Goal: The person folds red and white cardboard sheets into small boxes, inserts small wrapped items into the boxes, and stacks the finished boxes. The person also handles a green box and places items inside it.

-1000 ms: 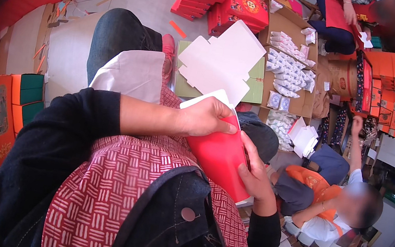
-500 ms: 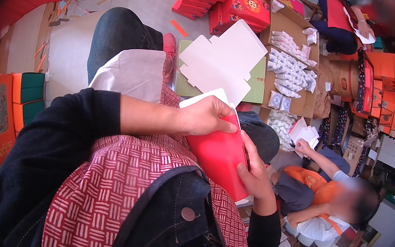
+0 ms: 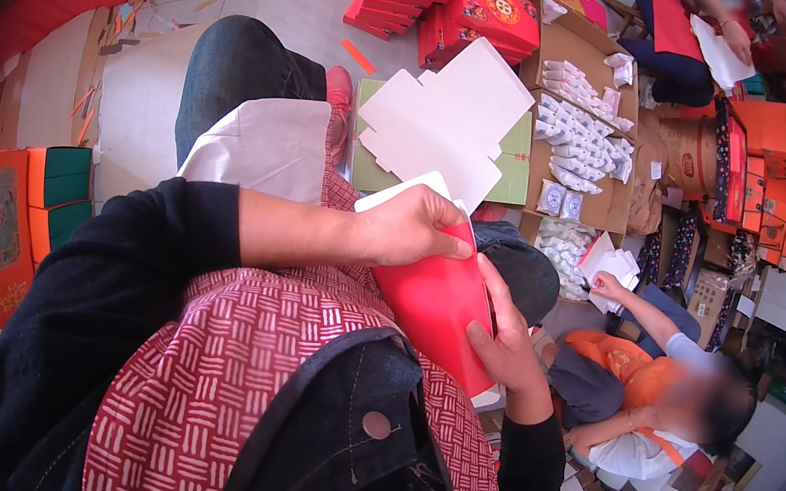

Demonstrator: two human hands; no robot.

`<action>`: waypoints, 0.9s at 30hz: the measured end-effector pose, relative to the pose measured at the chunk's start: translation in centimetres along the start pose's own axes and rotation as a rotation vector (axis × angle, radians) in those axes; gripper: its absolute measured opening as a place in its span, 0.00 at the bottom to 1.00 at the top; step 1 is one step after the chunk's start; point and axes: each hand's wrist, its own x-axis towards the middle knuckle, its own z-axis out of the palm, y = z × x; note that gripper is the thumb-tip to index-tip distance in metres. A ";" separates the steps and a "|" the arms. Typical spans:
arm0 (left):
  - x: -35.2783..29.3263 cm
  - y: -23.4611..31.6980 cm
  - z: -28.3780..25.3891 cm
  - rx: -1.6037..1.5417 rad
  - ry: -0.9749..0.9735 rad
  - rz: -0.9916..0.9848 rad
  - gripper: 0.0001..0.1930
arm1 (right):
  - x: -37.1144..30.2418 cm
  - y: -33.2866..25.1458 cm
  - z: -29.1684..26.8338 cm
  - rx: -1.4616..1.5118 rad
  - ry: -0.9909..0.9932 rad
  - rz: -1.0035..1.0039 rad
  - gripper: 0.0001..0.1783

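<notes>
The red carton (image 3: 430, 301) was positioned in front of the patterned apron (image 3: 219, 342). The left hand (image 3: 420, 229) gripped its upper end, thumb on the red face; the right hand's (image 3: 507, 342) fingers clasped its right edge. Beyond, a white card blank (image 3: 451, 118) lay on a green box (image 3: 517, 152), beside a cardboard tray (image 3: 610, 206) containing white packets (image 3: 578, 141).

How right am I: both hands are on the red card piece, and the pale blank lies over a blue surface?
The surface colour is wrong: in the head view, the pale blank lies over a green surface. The left hand and right hand are both on the red card piece.
</notes>
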 end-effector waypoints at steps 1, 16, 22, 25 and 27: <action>0.0 0.0 0.0 0.000 -0.004 0.004 0.07 | 0.0 0.0 0.0 0.017 0.001 -0.001 0.39; -0.4 0.8 0.0 0.021 0.002 0.004 0.06 | 0.3 0.6 -0.3 -0.021 -0.006 -0.017 0.37; -0.3 0.3 -0.1 0.029 0.030 0.012 0.08 | 0.4 0.3 0.2 -0.106 0.009 -0.028 0.36; -0.2 0.2 -0.1 0.043 0.041 -0.020 0.09 | 0.6 -0.2 0.2 -0.154 -0.023 -0.011 0.38; 0.0 0.4 -0.2 0.071 0.030 -0.046 0.09 | 0.5 -0.2 -0.2 -0.110 -0.057 0.027 0.39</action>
